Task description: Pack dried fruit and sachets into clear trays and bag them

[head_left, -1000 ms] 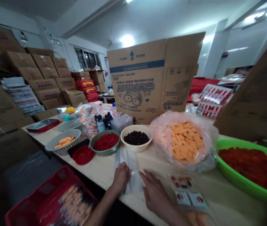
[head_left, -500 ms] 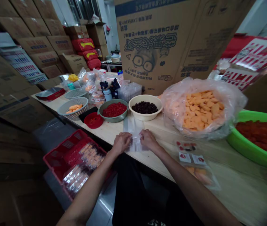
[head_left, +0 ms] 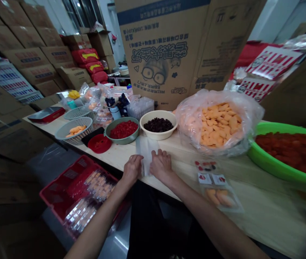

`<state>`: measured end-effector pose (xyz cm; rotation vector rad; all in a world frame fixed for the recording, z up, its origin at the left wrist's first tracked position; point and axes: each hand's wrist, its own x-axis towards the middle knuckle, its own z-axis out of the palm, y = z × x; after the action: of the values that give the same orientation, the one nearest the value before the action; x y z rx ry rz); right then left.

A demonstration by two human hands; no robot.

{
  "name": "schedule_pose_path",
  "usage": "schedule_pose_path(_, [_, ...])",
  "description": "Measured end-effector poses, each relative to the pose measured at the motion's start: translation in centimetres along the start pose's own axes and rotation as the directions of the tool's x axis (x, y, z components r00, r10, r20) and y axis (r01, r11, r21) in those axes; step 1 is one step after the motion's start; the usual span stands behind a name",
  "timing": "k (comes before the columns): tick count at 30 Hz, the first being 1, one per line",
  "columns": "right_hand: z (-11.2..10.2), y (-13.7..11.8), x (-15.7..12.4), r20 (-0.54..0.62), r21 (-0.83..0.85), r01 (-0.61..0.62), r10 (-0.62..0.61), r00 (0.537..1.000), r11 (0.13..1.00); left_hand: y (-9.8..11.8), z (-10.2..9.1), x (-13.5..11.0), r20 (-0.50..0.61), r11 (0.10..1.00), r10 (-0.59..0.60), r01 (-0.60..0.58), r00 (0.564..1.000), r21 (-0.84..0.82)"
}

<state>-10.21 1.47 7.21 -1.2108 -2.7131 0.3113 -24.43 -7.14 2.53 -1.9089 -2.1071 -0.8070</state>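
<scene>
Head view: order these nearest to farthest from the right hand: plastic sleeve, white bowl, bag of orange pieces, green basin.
From the right hand:
1. Plastic sleeve: under the fingers, to the left.
2. White bowl: straight ahead.
3. Bag of orange pieces: ahead, to the right.
4. Green basin: farthest right.

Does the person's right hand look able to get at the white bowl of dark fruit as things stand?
Probably yes: the right hand rests on a clear plastic sleeve, and only the bare wooden table seems to lie between it and the white bowl, with nothing blocking the way.

Upside-down Chinese print on cardboard carton (head_left: 155, 61), unreadable.
</scene>
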Motion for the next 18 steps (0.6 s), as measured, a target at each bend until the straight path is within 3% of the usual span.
schedule_pose_path(4, [-2.9,-1.1,1.5,-0.132,0.068,0.03,-0.021,0.991,0.997,0.9,-1.1,4.2,-0.176,0.998,0.067,-0.068,0.982,0.001])
schedule_pose_path(7, [-6.7,-0.1,2.3,-0.185,0.087,-0.04,0.055,0.981,0.995,2.3,-4.3,7.4,-0.322,0.988,0.15,-0.134,0.935,0.07])
schedule_pose_path(9, [-8.6,1.5,1.4,-0.217,0.115,-0.036,0.061,0.974,0.993,3.7,-6.4,7.8,-0.409,0.984,0.172,-0.137,0.896,0.114])
schedule_pose_path(12, [-8.8,4.5,-1.8,-0.212,0.192,-0.02,0.062,0.975,0.981,6.0,-6.9,5.3,-0.43,0.979,0.197,-0.158,0.881,0.126])
schedule_pose_path(16, [-5.2,8.3,-6.7,-0.057,0.215,-0.147,0.163,0.985,0.966,7.9,-2.7,-0.7,-0.245,0.927,0.359,-0.375,0.901,-0.022])
schedule_pose_path(18, [-3.9,10.7,-8.7,0.084,0.27,-0.086,0.066,0.994,0.959,7.9,-0.5,-2.7,-0.148,0.878,0.444,-0.462,0.884,-0.125])
